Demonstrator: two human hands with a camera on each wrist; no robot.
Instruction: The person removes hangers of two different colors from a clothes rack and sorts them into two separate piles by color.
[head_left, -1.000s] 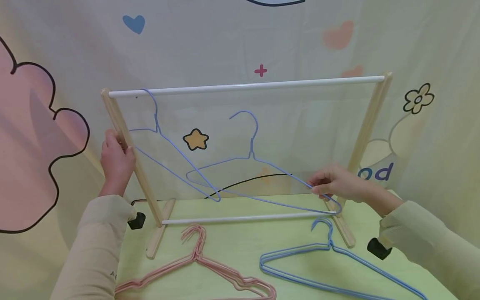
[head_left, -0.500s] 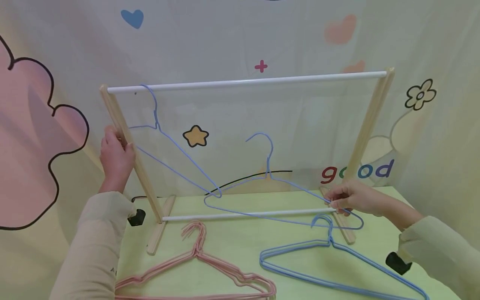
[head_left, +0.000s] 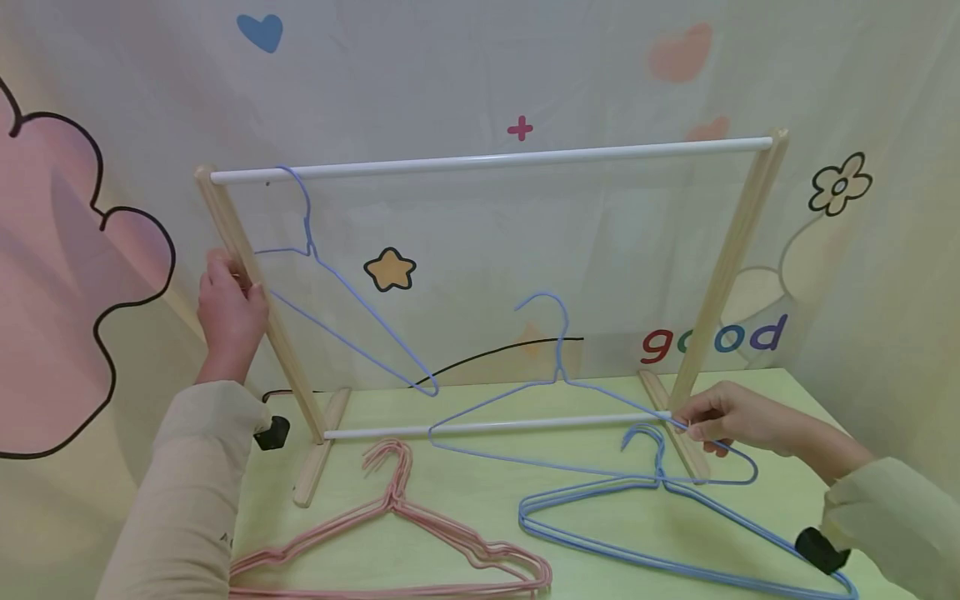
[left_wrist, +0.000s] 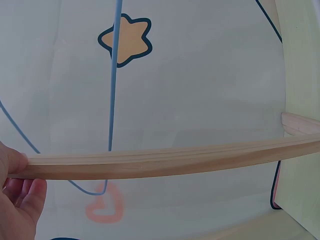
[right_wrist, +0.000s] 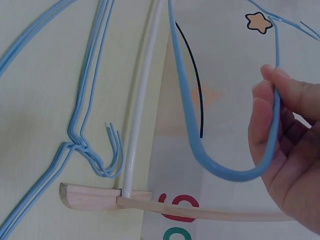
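My right hand [head_left: 738,419] pinches one end of a blue wire hanger [head_left: 486,402], hook upward, in front of the rack's lower bar. In the right wrist view, thumb and fingers close on the sloping arm of that hanger [right_wrist: 235,175] near its rounded end. My left hand [head_left: 234,317] grips the left wooden post [head_left: 281,354] of the rack around mid height; the left wrist view shows thumb and fingers around this post [left_wrist: 150,162]. Another blue hanger [head_left: 360,300] hangs by its hook from the left end of the white top bar [head_left: 487,160].
A stack of pink hangers [head_left: 393,504] lies at the front left of the pale green table [head_left: 465,500]. Several blue hangers [head_left: 660,479] lie stacked at front right, under the held one. The right wooden post [head_left: 731,267] stands close behind my right hand; a printed curtain [head_left: 450,75] hangs behind.
My right hand has moved down and to the right, lowering the held blue hanger from beneath the top bar toward the table. The left hand stays on the post.
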